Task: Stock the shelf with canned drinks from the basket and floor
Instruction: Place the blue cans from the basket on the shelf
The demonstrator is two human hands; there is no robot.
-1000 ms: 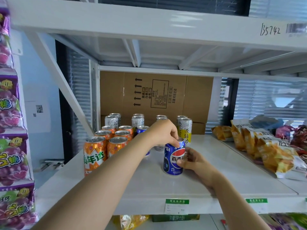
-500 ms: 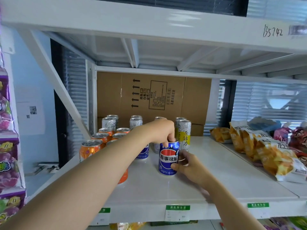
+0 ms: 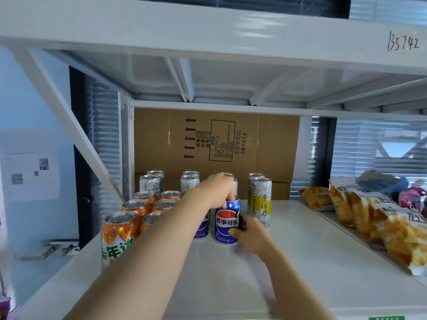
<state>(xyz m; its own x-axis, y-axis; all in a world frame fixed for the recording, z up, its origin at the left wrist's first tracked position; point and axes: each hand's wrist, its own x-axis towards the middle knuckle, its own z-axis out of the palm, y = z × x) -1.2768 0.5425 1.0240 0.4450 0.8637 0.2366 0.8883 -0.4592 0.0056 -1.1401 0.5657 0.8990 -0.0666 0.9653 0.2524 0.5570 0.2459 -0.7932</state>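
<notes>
I have the blue Pepsi-branded aluminium can (image 3: 227, 224) standing upright on the white metal shelf board (image 3: 300, 262), roughly midway between its front and back edges and left of its middle. My left hand (image 3: 217, 190) comes over the top with fingers curled down onto the rim. My right hand (image 3: 250, 232) wraps the lower right side, thumb across the front below the label. Both have hold of it.

I judge it a full can: fairly heavy for its size and stiff while sealed. Its smooth painted wall could slip, and it is thin enough to dent if squeezed. The rim and lower wall are the sound places to grip, and that is where the fingers lie. The flat base should slide readily on the glossy board.

Room is tight on the left. A second blue can (image 3: 203, 227) stands just beside it, partly hidden by my forearm. Beyond that, a block of orange drink cans (image 3: 138, 206) runs toward the front-left corner. Just behind to the right stands a tall slim white-and-yellow can (image 3: 261, 204), near my right knuckles, and I think it would be easy to knock over. The open room is toward the front edge and to the right, as far as the yellow crinkled snack bags (image 3: 381, 227) at the right end. A brown cardboard box (image 3: 217, 144) closes the back edge.
</notes>
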